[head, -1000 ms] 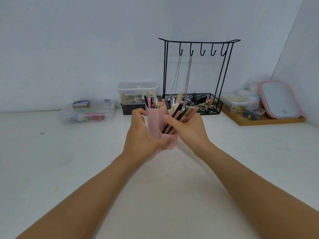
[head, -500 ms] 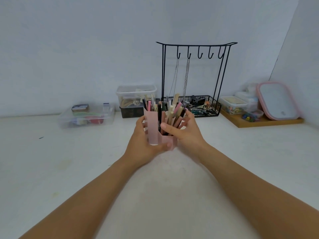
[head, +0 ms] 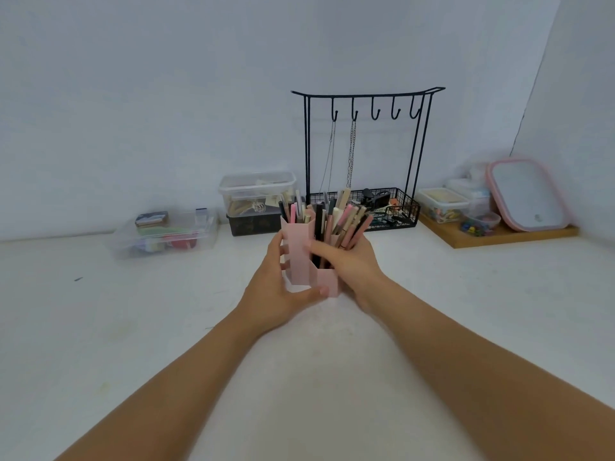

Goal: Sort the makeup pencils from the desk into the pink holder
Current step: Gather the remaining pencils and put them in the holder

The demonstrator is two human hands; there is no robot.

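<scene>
Since a second ago you have lowered the bundle of makeup pencils from a slanted hold beside the pink holder down into it, so they now stand nearly upright, their tips fanned a little to the right above the rim. Your right hand wraps the lower part of the bundle, thumb laid across the holder's front edge and fingers curled behind the pencils, so it grips them at the point where they enter the holder. Your left hand holds the holder from its left side, fingers curled round the back wall and the thumb pressed along the low front step at its base. You have the holder in the middle of the white desk, and whether its base touches the surface I cannot tell. More pencils stand in its rear compartment. Behind it a black wire rack with hooks carries two chains over a wire basket. Left of the rack sits a clear tub stacked on a dark box, and further left a flat clear box. At the right a wooden tray bears small containers, with a pink-framed mirror leaning there.
</scene>
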